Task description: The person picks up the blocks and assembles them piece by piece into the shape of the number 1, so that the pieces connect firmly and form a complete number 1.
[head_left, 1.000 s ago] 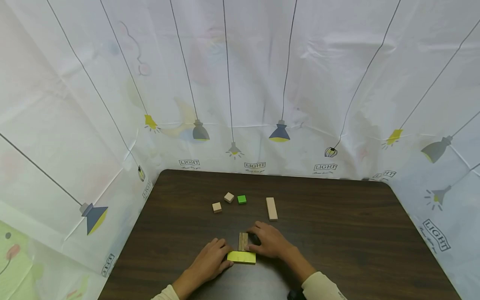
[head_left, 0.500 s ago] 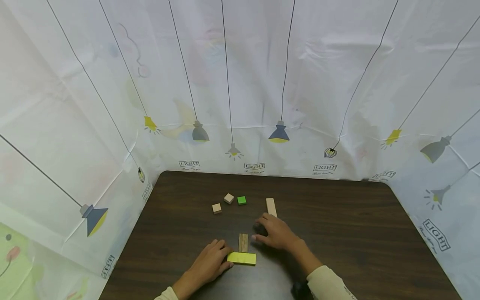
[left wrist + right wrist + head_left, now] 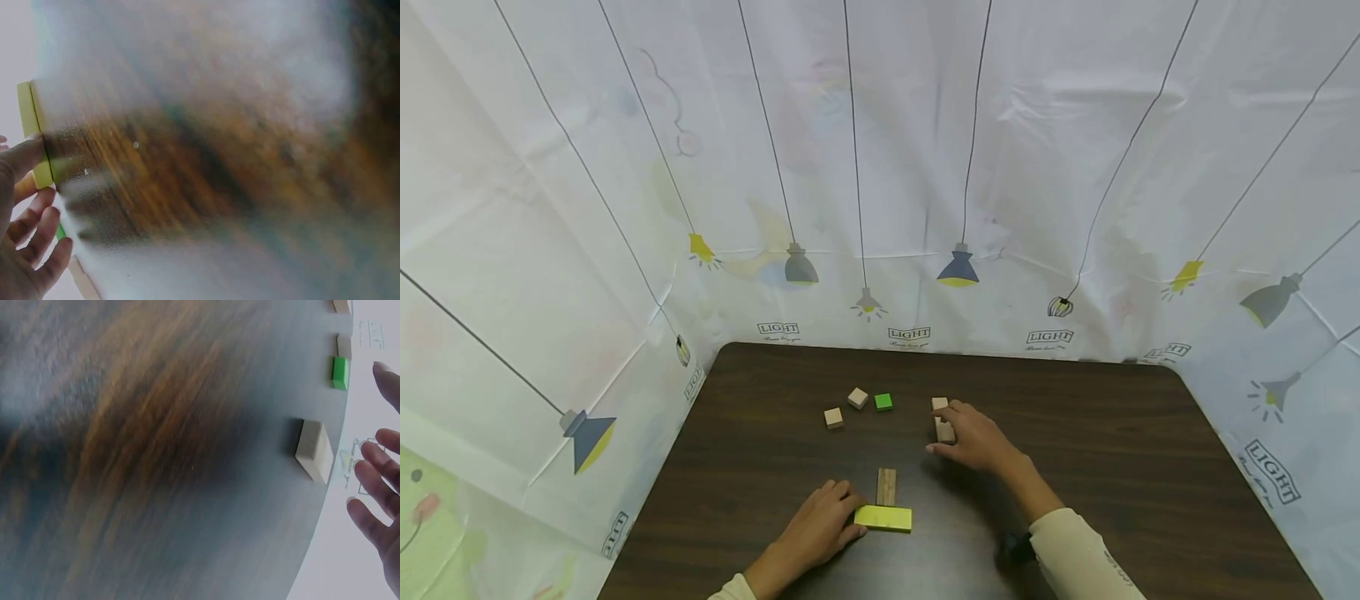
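My left hand (image 3: 822, 525) pinches the left end of a yellow block (image 3: 891, 519), thumb on its near side and forefinger behind. The left wrist view shows the thumb across the yellow block (image 3: 28, 109), other fingers loosely spread. Behind it a brown wood-grained block (image 3: 887, 487) points away from me, its near end at the yellow one. Farther off, my right hand (image 3: 976, 439) hovers over a long pale wooden block (image 3: 945, 432), hiding part of it. In the right wrist view its fingers (image 3: 375, 478) are spread, apart from the pale block (image 3: 314, 451).
Two small pale blocks (image 3: 833, 418) (image 3: 857, 398) and a green block (image 3: 883, 402) lie toward the back of the dark wooden table (image 3: 1075, 467). A white sheet printed with lamps (image 3: 880, 167) hangs behind the table and along its sides.
My right hand has left the brown block and moved away and to the right, over the long pale block. The left hand stays at the yellow block.
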A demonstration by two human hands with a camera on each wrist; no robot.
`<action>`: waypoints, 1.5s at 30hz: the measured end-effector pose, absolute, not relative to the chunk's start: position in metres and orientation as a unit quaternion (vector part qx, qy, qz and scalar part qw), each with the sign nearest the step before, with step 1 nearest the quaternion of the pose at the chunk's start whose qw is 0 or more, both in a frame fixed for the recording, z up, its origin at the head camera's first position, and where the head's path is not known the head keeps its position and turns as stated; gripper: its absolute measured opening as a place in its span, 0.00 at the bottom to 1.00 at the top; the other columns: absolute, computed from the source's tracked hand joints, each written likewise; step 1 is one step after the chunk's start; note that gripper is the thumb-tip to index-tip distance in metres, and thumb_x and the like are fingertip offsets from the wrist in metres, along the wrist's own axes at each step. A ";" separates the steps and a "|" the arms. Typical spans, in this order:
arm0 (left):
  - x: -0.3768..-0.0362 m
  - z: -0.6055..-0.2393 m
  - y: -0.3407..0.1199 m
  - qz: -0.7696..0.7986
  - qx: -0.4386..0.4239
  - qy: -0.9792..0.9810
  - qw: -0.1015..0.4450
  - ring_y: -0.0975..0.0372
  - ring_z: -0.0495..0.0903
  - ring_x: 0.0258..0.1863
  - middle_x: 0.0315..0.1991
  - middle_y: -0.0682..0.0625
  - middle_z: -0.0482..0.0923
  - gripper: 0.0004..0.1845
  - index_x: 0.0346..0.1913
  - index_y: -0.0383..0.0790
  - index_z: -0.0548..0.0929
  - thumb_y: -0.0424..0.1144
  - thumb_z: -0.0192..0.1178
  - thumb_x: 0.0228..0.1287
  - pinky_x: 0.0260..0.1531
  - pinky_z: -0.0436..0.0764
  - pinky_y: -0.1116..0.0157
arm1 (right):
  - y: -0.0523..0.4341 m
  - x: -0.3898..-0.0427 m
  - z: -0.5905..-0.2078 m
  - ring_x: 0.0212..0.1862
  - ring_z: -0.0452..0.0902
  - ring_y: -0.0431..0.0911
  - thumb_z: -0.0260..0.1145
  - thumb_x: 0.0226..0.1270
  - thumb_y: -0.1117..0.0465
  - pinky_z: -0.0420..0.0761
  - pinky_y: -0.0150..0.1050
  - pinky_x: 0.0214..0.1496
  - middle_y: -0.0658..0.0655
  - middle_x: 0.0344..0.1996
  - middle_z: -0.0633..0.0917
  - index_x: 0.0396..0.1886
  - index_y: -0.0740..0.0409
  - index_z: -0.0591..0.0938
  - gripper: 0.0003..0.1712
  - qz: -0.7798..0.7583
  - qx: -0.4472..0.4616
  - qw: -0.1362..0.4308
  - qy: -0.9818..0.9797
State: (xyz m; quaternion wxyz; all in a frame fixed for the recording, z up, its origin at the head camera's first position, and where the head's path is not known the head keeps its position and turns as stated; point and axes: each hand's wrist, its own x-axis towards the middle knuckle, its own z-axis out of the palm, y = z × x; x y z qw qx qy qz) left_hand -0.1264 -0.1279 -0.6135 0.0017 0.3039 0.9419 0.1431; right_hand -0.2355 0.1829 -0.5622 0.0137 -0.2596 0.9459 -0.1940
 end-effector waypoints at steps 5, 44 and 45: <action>-0.127 -0.615 -0.128 0.146 0.302 0.942 0.003 0.69 0.70 0.38 0.45 0.58 0.77 0.18 0.53 0.51 0.85 0.56 0.65 0.66 0.37 0.73 0.69 | 0.186 -0.241 -0.563 0.51 0.79 0.51 0.75 0.59 0.41 0.80 0.52 0.52 0.58 0.50 0.82 0.64 0.61 0.78 0.40 -0.184 -0.259 0.017 0.948; -0.131 -0.618 -0.129 0.147 0.305 0.941 0.003 0.70 0.69 0.37 0.44 0.59 0.76 0.19 0.54 0.52 0.85 0.56 0.64 0.66 0.36 0.73 0.69 | 0.205 -0.280 -0.573 0.59 0.69 0.60 0.81 0.45 0.35 0.75 0.59 0.59 0.66 0.61 0.74 0.74 0.64 0.66 0.62 -0.161 -0.251 0.059 0.953; -0.131 -0.618 -0.129 0.148 0.305 0.941 0.005 0.69 0.69 0.37 0.44 0.59 0.76 0.19 0.53 0.51 0.85 0.56 0.64 0.66 0.36 0.73 0.69 | 0.205 -0.280 -0.574 0.60 0.69 0.60 0.81 0.45 0.36 0.75 0.59 0.59 0.66 0.61 0.74 0.74 0.64 0.66 0.63 -0.162 -0.248 0.064 0.953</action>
